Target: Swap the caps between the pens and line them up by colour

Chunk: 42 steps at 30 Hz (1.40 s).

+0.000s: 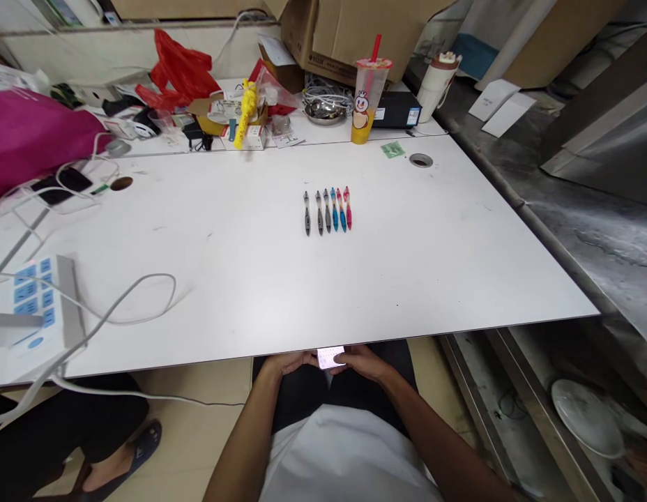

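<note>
My left hand [286,362] and my right hand [358,364] are together just below the near edge of the white table, around a smartphone [330,358] with a lit screen. The fingers of my right hand lie over the phone's lower part. Both hands are well away from a neat row of several mechanical pencils or pens [327,211], with grey, blue and red barrels, lying side by side mid-table on the white tabletop [224,279].
A blue-switched power strip [38,300] and a looped white cable [140,300] lie at the table's left. Along the back stand a yellow toy [246,111], a plastic drink cup [368,101] and cardboard boxes [344,42]. A magenta bag [31,139] sits far left, with a sandaled foot [125,464] below.
</note>
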### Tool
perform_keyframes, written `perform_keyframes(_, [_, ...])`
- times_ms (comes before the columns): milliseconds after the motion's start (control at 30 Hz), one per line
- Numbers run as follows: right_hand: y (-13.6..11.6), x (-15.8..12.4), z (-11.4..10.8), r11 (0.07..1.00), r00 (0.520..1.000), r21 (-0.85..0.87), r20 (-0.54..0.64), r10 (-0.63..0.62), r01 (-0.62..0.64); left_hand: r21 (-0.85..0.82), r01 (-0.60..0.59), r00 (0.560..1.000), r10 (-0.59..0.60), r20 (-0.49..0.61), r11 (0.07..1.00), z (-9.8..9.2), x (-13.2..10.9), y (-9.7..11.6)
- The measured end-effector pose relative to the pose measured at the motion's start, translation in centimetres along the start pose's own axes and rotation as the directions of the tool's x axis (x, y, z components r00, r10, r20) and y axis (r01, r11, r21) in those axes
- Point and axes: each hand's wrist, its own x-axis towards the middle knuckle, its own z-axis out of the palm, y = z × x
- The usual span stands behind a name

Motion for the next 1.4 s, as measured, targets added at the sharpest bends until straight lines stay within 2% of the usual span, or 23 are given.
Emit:
perform_keyframes(567, [-0.18,0.09,0.53,0.999,0.996,-0.046,-0.084,-0.019,0.015,0.045,0.045,0.998,-0.043,-0.053,0.998,-0.44,0.41,-0.35])
perform_keyframes(900, [0.20,0.54,0.25,0.999,0.992,0.004,-0.117,-0.037,0.038,0.090,0.066,0.993,-0.057,-0.099,0.994,-0.56,0.73,-0.80])
perform_keyframes(1400, [0.29,0.65,0.26,0.999,0.993,0.031,-0.115,-0.031,0.035,0.042,-0.003,0.999,0.004,-0.033,0.999,-0.07,0.57,-0.10])
